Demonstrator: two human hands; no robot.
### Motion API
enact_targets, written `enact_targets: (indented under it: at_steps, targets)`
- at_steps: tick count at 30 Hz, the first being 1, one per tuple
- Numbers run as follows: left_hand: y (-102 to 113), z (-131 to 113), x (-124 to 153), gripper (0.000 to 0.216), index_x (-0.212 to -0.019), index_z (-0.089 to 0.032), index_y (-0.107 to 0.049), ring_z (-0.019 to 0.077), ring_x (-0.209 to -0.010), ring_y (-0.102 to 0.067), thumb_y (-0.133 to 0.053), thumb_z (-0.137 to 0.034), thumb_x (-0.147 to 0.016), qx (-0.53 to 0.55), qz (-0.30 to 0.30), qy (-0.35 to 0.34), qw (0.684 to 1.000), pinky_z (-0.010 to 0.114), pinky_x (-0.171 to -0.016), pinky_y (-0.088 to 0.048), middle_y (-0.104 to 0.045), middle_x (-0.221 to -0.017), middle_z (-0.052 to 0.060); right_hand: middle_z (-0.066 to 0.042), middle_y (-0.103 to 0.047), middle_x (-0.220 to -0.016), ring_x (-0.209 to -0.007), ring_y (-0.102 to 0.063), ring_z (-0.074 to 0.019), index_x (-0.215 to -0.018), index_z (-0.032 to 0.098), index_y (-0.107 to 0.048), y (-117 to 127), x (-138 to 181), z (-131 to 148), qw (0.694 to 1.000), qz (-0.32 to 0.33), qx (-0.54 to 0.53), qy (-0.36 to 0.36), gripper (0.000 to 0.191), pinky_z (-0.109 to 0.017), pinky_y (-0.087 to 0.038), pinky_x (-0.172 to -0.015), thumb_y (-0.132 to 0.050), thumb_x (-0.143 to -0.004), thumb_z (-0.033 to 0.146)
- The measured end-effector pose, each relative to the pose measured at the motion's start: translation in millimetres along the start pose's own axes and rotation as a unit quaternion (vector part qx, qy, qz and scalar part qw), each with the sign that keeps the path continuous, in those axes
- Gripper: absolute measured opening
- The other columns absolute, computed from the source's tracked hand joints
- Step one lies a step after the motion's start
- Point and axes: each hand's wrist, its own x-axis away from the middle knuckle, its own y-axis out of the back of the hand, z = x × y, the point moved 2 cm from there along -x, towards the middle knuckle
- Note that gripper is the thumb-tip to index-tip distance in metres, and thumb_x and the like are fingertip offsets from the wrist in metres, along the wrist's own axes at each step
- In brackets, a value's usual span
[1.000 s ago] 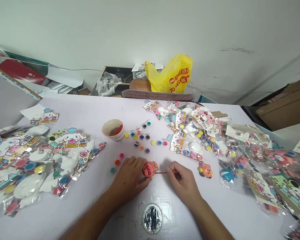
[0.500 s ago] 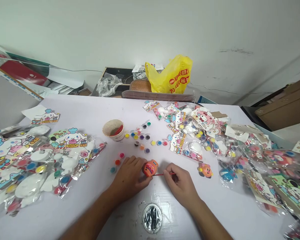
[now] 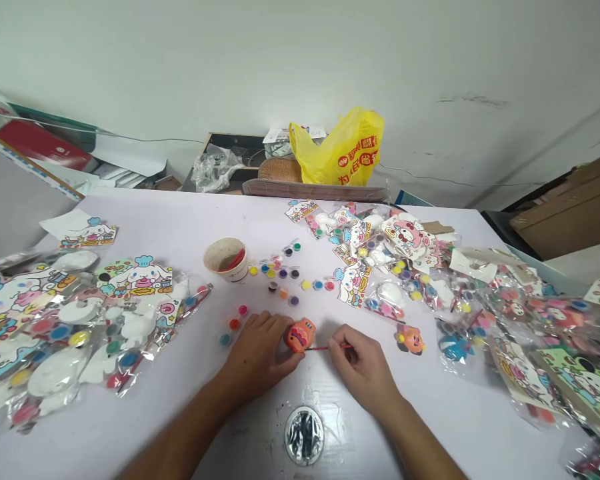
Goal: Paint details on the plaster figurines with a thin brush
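My left hand (image 3: pixel 263 348) is closed around the side of a small orange painted figurine (image 3: pixel 301 335), which has pink, purple and blue markings. The thumb reaches along its lower edge. Pinched in my right hand (image 3: pixel 361 363) is a thin red paintbrush (image 3: pixel 323 347), its tip at the figurine's lower right edge. Whether the bristles touch the surface is too small to tell. Left of my left hand lies a strip of paint pots (image 3: pixel 235 324) in pink, orange-red and teal. To the right of my right hand sits another painted orange figurine (image 3: pixel 411 339).
A paper cup (image 3: pixel 226 259) with a red item inside stands behind the hands, beside several small paint pots (image 3: pixel 283 273). Bagged white figurines (image 3: pixel 63 367) cover the left side, and more packets (image 3: pixel 390 293) fill the right. A metal disc (image 3: pixel 305 436) is set in the table near me.
The view has shifted very slightly. Both hands, the figurine and the paintbrush keep nearly the same positions.
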Motion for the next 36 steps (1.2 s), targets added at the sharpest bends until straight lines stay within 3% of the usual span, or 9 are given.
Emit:
enact_targets:
  at_steps: [12, 16, 20, 36]
  targets:
    - [1, 0, 0, 0.024, -0.102, -0.021, -0.058, 0.0245, -0.086, -0.053, -0.063, -0.034, -0.083, -0.007, -0.002, 0.003, 1.0, 0.037, -0.078, -0.038, -0.063, -0.093, 0.004, 0.006, -0.038, -0.056, -0.052, -0.037, -0.0114, -0.068, 0.021, -0.044, 3, 1, 2, 0.999, -0.037, 0.012, -0.004, 0.027, -0.022, -0.029, -0.049, -0.049, -0.092, 0.032]
    - [1, -2, 0, 0.022, -0.103, -0.021, -0.058, 0.0239, -0.086, -0.053, -0.062, -0.032, -0.084, -0.003, 0.0, -0.001, 1.0, 0.037, -0.078, -0.038, -0.063, -0.093, 0.004, 0.005, -0.042, -0.057, -0.052, -0.039, -0.0115, -0.07, 0.021, -0.045, -2, 2, 5, 1.0, 0.003, 0.013, 0.017, 0.025, -0.023, -0.031, -0.05, -0.049, -0.092, 0.03]
    - [1, -1, -1, 0.022, -0.103, -0.021, -0.058, 0.0245, -0.087, -0.053, -0.062, -0.032, -0.084, -0.001, 0.003, 0.001, 1.0, 0.038, -0.079, -0.038, -0.063, -0.094, 0.004, 0.005, -0.04, -0.056, -0.051, -0.038, -0.0119, -0.069, 0.021, -0.045, -2, 2, 5, 1.0, -0.02, 0.017, 0.005, 0.026, -0.023, -0.03, -0.049, -0.048, -0.092, 0.031]
    - [0, 0, -2, 0.025, -0.103, -0.022, -0.057, 0.0241, -0.086, -0.053, -0.066, -0.032, -0.082, 0.0, 0.0, 0.0, 1.0, 0.037, -0.078, -0.037, -0.063, -0.093, 0.003, 0.005, -0.041, -0.056, -0.051, -0.039, -0.0118, -0.068, 0.021, -0.043, -6, 4, 10, 1.0, -0.006, 0.02, 0.013, 0.026, -0.023, -0.031, -0.049, -0.048, -0.093, 0.031]
